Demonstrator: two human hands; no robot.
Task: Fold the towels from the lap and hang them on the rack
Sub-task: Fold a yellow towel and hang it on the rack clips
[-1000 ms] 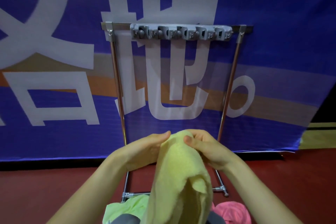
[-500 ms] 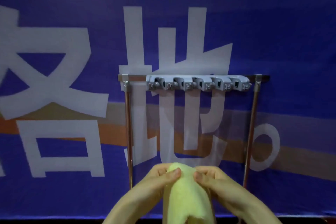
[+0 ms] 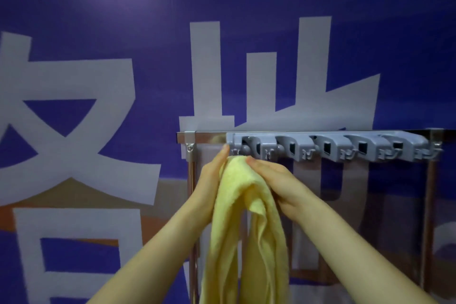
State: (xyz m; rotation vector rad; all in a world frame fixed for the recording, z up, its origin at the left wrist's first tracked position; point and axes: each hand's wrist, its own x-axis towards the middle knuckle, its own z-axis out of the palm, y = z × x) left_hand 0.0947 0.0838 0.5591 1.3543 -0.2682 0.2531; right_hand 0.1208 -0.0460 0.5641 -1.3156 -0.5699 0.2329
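- Both hands have the pale yellow terry towel (image 3: pixel 237 205) by its bunched top, held up just under the left end of the grey plastic holder strip (image 3: pixel 328 148), which runs along the top bar of the chrome rack (image 3: pixel 204 136).
- The left hand (image 3: pixel 209 185) grips the towel's left side with its fingers reaching up long. One fingertip touches the end of the strip, and the thumb is hidden behind the cloth.
- The right hand (image 3: pixel 276 180) is curled over the bunch from the right, knuckles towards me, with the fabric pinched under its fingers.
- The rest of the towel hangs between the forearms in two loose folds and runs out of sight below.
- To my eye the step is feeding the gathered top into the leftmost slot, or hooking it on the small knob there. Which of the two I can't make out from here.
- It would go best with the bunch kept narrow and tight, so it enters one slot only and doesn't spread to the neighbour.
- I'd let the left fingertip find the opening while the right hand pushes the cloth up and in.
- Neither hand should let go until the cloth is seated, since the hanging weight could drag it out.
- The blue banner with white characters (image 3: pixel 98 57) hangs behind the rack.
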